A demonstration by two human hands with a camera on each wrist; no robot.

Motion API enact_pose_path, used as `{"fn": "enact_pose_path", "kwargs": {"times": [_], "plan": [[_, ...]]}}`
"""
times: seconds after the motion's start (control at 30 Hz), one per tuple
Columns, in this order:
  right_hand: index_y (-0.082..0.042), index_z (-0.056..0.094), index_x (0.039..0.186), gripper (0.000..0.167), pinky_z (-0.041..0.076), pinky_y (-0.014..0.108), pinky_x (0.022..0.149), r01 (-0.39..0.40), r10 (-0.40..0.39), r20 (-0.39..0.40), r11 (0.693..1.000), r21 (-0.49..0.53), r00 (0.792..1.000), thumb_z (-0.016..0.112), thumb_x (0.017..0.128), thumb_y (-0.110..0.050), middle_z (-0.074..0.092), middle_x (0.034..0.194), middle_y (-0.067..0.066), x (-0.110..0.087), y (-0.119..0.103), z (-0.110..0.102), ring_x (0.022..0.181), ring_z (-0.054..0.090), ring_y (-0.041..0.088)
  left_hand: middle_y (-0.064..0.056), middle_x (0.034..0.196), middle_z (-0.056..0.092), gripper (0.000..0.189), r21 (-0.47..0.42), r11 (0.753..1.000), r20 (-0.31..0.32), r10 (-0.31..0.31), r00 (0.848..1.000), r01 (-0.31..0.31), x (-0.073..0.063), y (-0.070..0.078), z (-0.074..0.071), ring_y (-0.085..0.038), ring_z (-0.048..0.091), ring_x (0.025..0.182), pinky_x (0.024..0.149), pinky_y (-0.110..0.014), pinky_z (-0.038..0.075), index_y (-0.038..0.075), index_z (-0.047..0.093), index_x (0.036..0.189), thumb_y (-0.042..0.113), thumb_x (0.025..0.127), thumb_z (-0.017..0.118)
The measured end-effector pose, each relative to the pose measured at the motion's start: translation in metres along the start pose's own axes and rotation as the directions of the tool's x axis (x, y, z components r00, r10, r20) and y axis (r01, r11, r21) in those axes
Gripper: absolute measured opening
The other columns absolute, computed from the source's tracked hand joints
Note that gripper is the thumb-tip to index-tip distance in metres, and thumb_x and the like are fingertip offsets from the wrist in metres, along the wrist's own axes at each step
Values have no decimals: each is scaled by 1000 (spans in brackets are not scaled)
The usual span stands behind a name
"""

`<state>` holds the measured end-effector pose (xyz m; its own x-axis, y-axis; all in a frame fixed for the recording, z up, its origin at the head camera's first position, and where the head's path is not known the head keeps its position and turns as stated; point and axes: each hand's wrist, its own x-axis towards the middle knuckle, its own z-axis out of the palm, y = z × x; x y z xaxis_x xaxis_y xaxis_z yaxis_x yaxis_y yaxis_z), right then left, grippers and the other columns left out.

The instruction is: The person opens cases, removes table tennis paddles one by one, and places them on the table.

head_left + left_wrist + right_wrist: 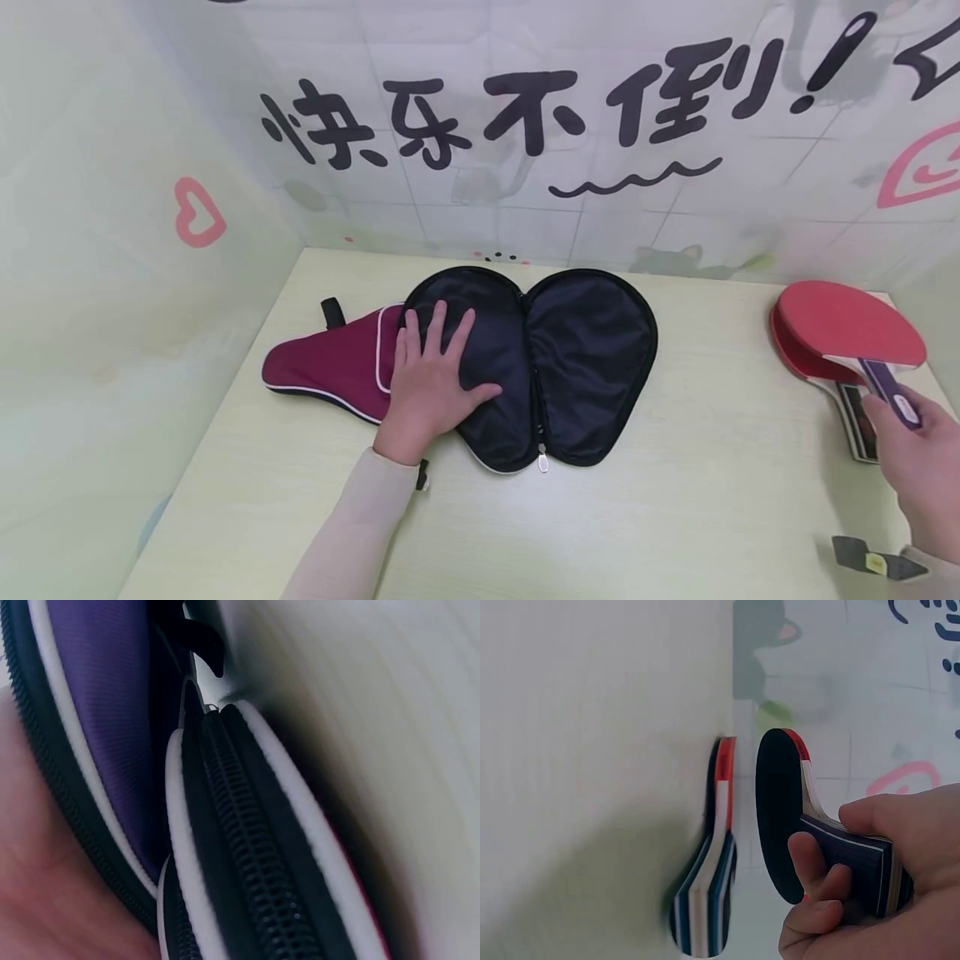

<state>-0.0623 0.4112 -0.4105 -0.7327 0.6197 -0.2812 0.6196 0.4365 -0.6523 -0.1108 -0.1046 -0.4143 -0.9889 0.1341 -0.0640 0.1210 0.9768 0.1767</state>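
Observation:
My left hand (431,392) lies with spread fingers on the black lining of an unzipped paddle case (585,367), whose two halves are laid apart. Under its left half is a maroon paddle case (322,362) with white piping. Seen by the left wrist camera, the unzipped case has a purple outside (105,712), and the zip (255,855) of the case beneath is closed. At the right, my right hand (918,467) grips a table tennis paddle (855,325) by its handle, red face up. Another red paddle (855,425) lies below it on the table, apart from it.
The pale wooden table (712,500) meets a wall sheet (465,217) with black characters at the back. A side wall (112,333) stands at the left, another at the right. A silver zip pull (543,460) hangs at the case's front edge.

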Motion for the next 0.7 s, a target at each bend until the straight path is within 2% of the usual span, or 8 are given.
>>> {"fn": "enact_pose_path", "kwargs": {"times": [0.1,0.2,0.27,0.37,0.47,0.53,0.63,0.7], "plan": [[-11,21,164,69,38,14,60,-16,17,9,999,-32,1000,43,105,-41,57,107,0,5,4,1,81,41,1,-12,174,3,108,5,1000,-10,3,1000,-3,0,1,0,-51,-1,158,129,-60,10,33,10,165,74,83,66],[-13,18,164,69,37,14,60,-27,28,21,998,-52,999,42,106,-42,51,129,23,8,7,1,85,41,6,-12,174,4,108,7,1000,-15,4,1000,-4,-1,1,0,-52,0,158,129,-60,11,32,11,165,74,83,66],[-15,18,164,69,37,14,60,-20,22,30,998,-56,999,42,105,-43,46,136,27,10,10,0,87,40,7,-12,174,4,108,9,1000,-17,2,1000,-2,-1,1,0,-52,0,157,129,-60,11,32,11,165,74,83,67],[-16,20,164,69,37,14,61,4,-3,35,1000,-25,999,45,104,-40,55,121,5,14,17,-3,86,39,2,-12,174,4,108,6,1000,-14,1,1000,-1,-1,1,0,-52,0,158,129,-60,11,33,11,165,73,83,67],[-17,22,163,68,36,11,62,23,-23,29,1000,12,999,48,103,-36,47,111,-22,21,26,-6,85,36,-5,-12,174,3,107,1,1000,-8,-1,1000,1,-1,1,0,-51,-1,158,129,-60,10,33,10,165,73,83,67],[-16,23,163,67,36,9,62,15,-16,21,1000,18,1000,48,103,-34,45,112,-22,24,30,-5,85,35,-7,-12,174,3,107,-2,1000,-8,-1,1000,1,-1,1,0,-51,-1,158,129,-60,9,33,10,165,73,83,67],[-12,20,163,67,36,11,67,-12,13,20,999,-32,1000,45,105,-33,55,130,2,25,31,-3,93,44,3,-12,174,3,107,0,1000,-10,0,1000,0,-1,1,0,-51,-1,158,129,-60,9,33,10,165,73,83,67],[-12,16,164,66,36,14,74,-47,50,26,996,-81,998,41,106,-32,42,153,23,25,30,-2,109,48,18,-12,174,3,107,1,1000,-10,1,1000,-1,-1,1,0,-51,-1,158,129,-60,9,33,10,165,73,83,67]]}}
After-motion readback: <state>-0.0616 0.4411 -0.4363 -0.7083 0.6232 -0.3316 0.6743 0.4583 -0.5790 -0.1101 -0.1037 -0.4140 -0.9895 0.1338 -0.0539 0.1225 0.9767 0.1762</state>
